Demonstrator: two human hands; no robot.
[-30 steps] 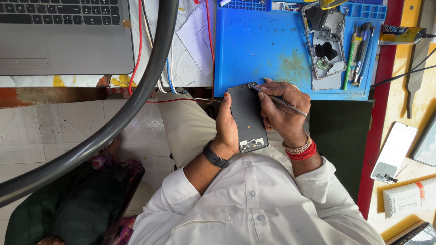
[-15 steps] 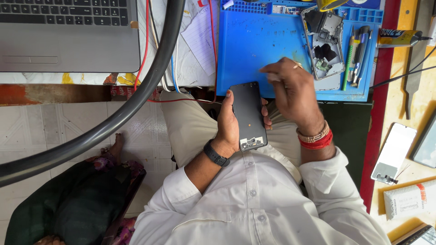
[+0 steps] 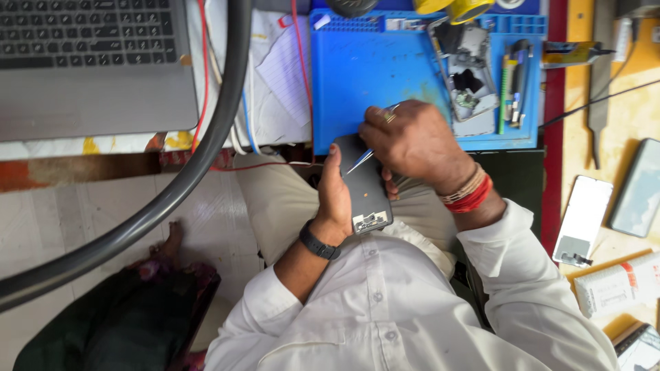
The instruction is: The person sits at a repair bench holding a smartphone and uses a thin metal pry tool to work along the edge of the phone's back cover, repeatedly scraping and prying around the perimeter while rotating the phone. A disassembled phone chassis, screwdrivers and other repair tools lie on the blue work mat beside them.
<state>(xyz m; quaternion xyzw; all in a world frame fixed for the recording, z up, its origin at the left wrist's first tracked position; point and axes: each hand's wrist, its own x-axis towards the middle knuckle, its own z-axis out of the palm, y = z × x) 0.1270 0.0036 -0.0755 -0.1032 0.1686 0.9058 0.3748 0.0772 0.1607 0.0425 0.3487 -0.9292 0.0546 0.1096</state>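
bright, even daylight; soft shadows, mild edge distortion, slight blur throughout.

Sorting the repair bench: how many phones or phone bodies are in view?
4, maybe more hidden: dark phone in the left hand, opened phone on the blue mat, white phone and grey phone at right.

So the person's got on a plain white button-up shirt (image 3: 385,323) with small pale buttons down the front, sleeves rolled up to around the elbows. Light beige trousers (image 3: 275,206). Left hand (image 3: 337,199) side has a dark band (image 3: 320,242) on the wrist, looks like a watch or fitness tracker. Right hand (image 3: 416,144) side wears stacked red and pale thread bracelets (image 3: 471,194) plus a ring (image 3: 390,117).
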